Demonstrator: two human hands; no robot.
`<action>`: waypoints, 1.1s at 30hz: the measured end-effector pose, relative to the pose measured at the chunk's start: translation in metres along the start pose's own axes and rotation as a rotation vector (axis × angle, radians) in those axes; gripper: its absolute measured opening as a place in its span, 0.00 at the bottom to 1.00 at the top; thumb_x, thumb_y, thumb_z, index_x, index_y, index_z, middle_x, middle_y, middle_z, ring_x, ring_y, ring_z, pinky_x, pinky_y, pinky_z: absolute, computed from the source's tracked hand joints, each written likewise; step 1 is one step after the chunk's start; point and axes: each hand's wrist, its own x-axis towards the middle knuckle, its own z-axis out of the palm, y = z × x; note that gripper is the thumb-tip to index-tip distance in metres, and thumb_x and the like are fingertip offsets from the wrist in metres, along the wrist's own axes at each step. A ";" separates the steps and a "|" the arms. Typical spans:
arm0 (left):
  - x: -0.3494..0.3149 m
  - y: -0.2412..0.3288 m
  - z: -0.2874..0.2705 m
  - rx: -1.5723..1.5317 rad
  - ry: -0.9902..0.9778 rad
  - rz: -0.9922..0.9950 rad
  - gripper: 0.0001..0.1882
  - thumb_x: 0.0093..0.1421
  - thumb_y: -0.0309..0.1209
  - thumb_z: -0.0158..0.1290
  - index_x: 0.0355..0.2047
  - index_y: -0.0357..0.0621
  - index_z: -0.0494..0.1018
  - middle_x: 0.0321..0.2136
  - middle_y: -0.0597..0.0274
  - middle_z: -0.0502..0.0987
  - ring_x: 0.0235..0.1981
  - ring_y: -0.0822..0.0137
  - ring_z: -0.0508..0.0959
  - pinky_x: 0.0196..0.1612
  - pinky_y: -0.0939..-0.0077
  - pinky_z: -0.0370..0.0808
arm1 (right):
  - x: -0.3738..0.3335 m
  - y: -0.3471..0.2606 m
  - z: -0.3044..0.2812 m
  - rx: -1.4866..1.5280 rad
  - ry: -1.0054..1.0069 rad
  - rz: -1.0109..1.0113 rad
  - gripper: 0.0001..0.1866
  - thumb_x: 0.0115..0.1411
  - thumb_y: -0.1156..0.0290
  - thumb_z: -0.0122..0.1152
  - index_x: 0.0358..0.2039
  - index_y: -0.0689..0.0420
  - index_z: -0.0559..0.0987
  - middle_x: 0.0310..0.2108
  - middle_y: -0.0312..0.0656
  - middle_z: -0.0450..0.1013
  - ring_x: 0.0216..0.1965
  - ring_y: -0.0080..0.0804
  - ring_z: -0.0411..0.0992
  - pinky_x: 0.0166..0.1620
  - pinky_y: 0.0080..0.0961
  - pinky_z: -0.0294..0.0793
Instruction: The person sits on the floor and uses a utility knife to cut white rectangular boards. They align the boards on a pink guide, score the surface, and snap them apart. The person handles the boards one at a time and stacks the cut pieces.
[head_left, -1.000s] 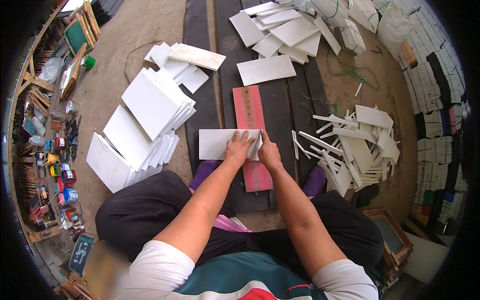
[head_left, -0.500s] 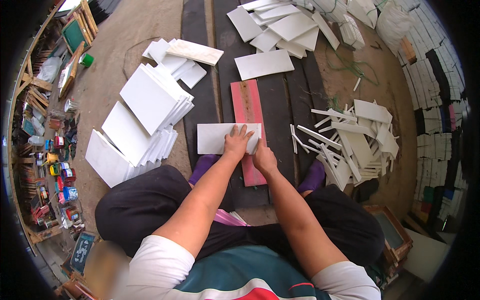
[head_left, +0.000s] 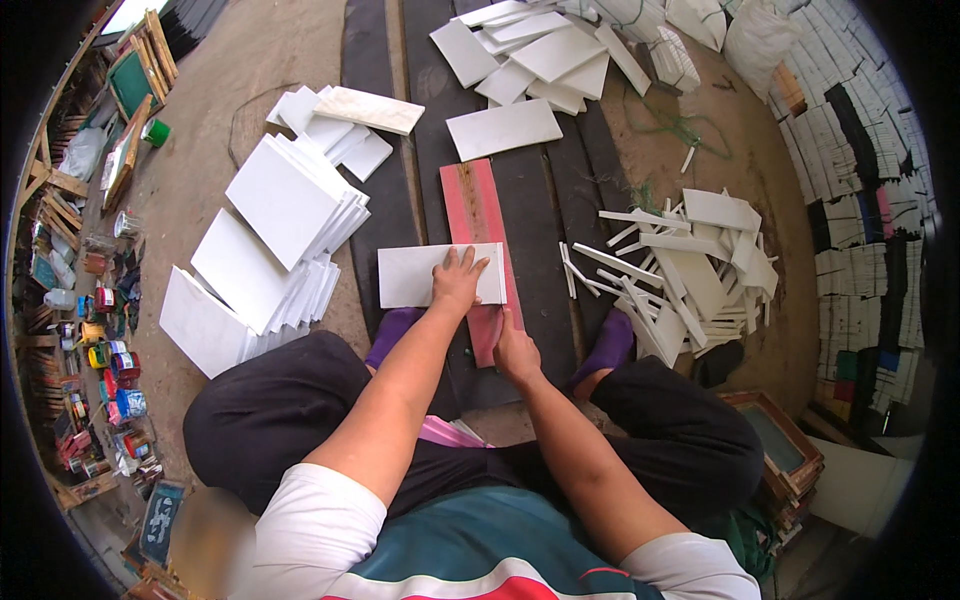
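**Pinning a white board across a red plank**

Seated low, with knees wide, over long dark strips [head_left: 527, 200] laid on the floor [head_left: 235, 80]. Pressing with the left hand [head_left: 458, 280] on the white board [head_left: 410, 275], fingers fanned open, wrapped around nothing. Seen lying flat and crosswise on the red plank [head_left: 467, 205], jutting well past it on the left and ending near its right edge. Marked at the right end by a thin line along the short edge; too fine to tell whether cut through.

At the near right corner of that piece, just beside it: the right hand [head_left: 517, 352], fingers curled in. Cannot tell whether gripping a tool; inside of the fist hidden.

To the left, leaning over one another: a row of larger white sheets [head_left: 285, 195]. Beyond the far end of the plank: a single loose slab [head_left: 505, 132], and past that a jumbled pile of slabs [head_left: 550, 60]. To the right: a heap of offcuts [head_left: 700, 275], broad pieces mixed with narrow sticks, some crossing others. Near the heap, on the far side: tangled green string [head_left: 685, 128].

Along the far left: paint cans [head_left: 122, 365] in several colours, with a green can [head_left: 155, 132] farther up. At lower right: wooden frames [head_left: 785, 440], stacked.
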 end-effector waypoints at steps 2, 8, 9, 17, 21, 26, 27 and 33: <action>-0.003 0.000 0.001 0.003 -0.008 0.009 0.54 0.56 0.56 0.66 0.77 0.75 0.49 0.79 0.67 0.46 0.77 0.50 0.51 0.59 0.50 0.74 | -0.001 0.005 -0.004 0.015 -0.011 0.006 0.36 0.65 0.71 0.49 0.74 0.54 0.59 0.48 0.67 0.79 0.51 0.64 0.79 0.56 0.57 0.76; -0.003 -0.002 0.001 -0.020 0.007 0.018 0.54 0.55 0.56 0.66 0.77 0.75 0.49 0.78 0.66 0.48 0.77 0.49 0.51 0.61 0.50 0.74 | 0.036 0.029 -0.020 0.147 0.169 -0.173 0.35 0.62 0.73 0.50 0.72 0.54 0.63 0.47 0.70 0.78 0.51 0.68 0.77 0.56 0.59 0.75; -0.002 -0.002 0.003 -0.020 0.018 0.019 0.54 0.55 0.56 0.66 0.77 0.75 0.50 0.78 0.66 0.48 0.77 0.49 0.51 0.61 0.50 0.74 | 0.043 0.027 -0.023 0.143 0.234 -0.232 0.35 0.62 0.74 0.51 0.71 0.54 0.63 0.44 0.70 0.78 0.48 0.71 0.77 0.54 0.61 0.76; -0.002 -0.001 0.004 -0.029 0.022 0.012 0.52 0.58 0.52 0.66 0.77 0.76 0.49 0.78 0.67 0.47 0.77 0.49 0.51 0.60 0.51 0.75 | 0.081 -0.025 -0.053 0.130 0.207 -0.193 0.36 0.62 0.76 0.49 0.73 0.52 0.62 0.45 0.69 0.78 0.46 0.68 0.78 0.52 0.60 0.75; -0.001 -0.001 0.001 -0.017 -0.006 0.009 0.51 0.59 0.53 0.65 0.77 0.77 0.48 0.79 0.67 0.45 0.77 0.49 0.50 0.59 0.51 0.75 | 0.094 -0.037 -0.054 0.129 0.183 -0.157 0.34 0.66 0.72 0.49 0.74 0.48 0.61 0.45 0.69 0.78 0.48 0.69 0.78 0.53 0.59 0.76; -0.002 -0.003 0.000 -0.040 -0.026 0.012 0.51 0.60 0.53 0.64 0.78 0.76 0.48 0.79 0.69 0.44 0.78 0.50 0.48 0.59 0.51 0.74 | 0.097 -0.044 -0.053 0.129 0.151 -0.134 0.32 0.69 0.67 0.48 0.74 0.47 0.60 0.46 0.68 0.78 0.50 0.69 0.78 0.54 0.59 0.76; -0.001 -0.004 0.002 -0.033 -0.016 0.011 0.51 0.60 0.53 0.64 0.78 0.76 0.48 0.79 0.69 0.44 0.78 0.50 0.49 0.59 0.51 0.74 | 0.098 -0.044 -0.052 0.128 0.150 -0.142 0.32 0.70 0.67 0.47 0.74 0.47 0.60 0.46 0.69 0.78 0.50 0.68 0.78 0.54 0.59 0.76; -0.003 -0.002 0.004 -0.014 0.016 0.027 0.50 0.59 0.51 0.64 0.77 0.77 0.50 0.78 0.66 0.47 0.77 0.47 0.49 0.58 0.51 0.76 | 0.098 -0.053 -0.055 0.106 0.141 -0.132 0.30 0.71 0.63 0.45 0.72 0.56 0.61 0.46 0.70 0.78 0.51 0.69 0.78 0.55 0.59 0.76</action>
